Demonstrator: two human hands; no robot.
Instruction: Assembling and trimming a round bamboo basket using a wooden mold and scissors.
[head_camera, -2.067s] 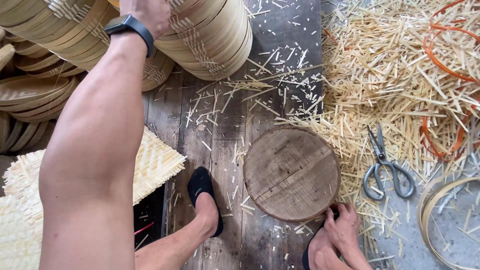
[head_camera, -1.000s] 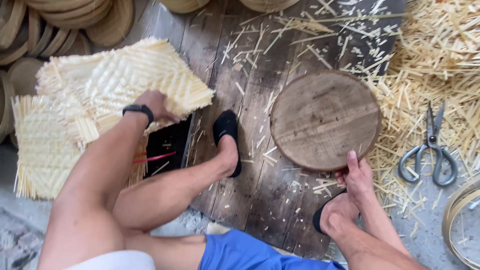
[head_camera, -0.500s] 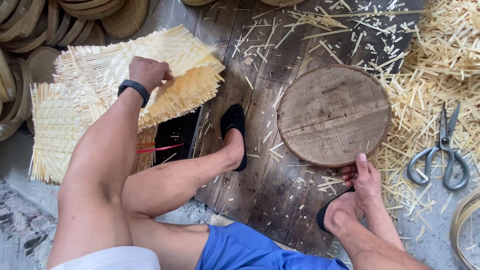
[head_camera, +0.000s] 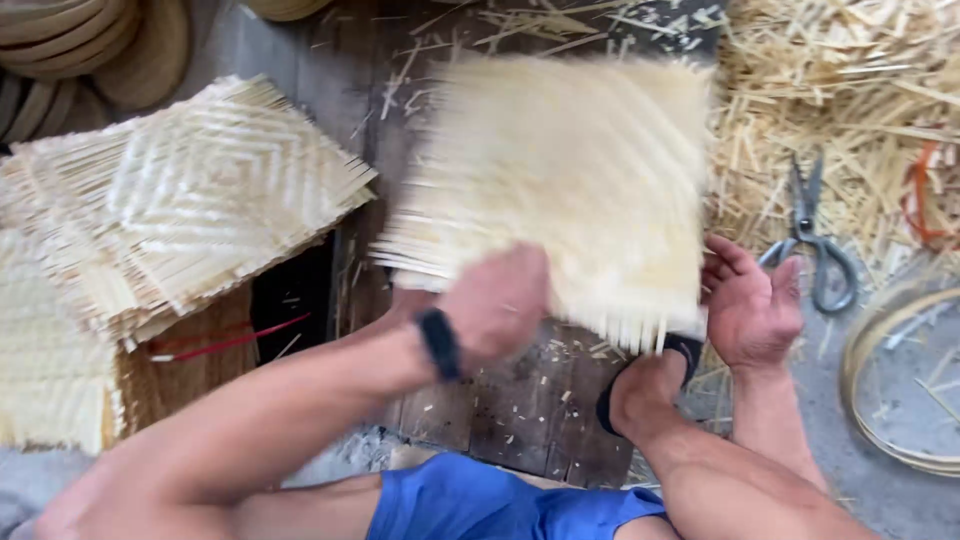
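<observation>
left hand (head_camera: 495, 315) clenched on near edge of woven bamboo mat (head_camera: 560, 180), blurred | mat flat above floor planks, ahead of grip | right hand (head_camera: 750, 305) open, just beside mat's right corner | scissors (head_camera: 815, 245) further right

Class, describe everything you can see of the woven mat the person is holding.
The woven mat is a pale, straw-coloured square of flat interlaced strips, with loose strip ends fringing its edges. It is motion-blurred, so the weave pattern is unclear. It hangs flat over the dark wooden boards. The left hand has it in its grip at the near edge; the open right hand is at its right corner.
</observation>
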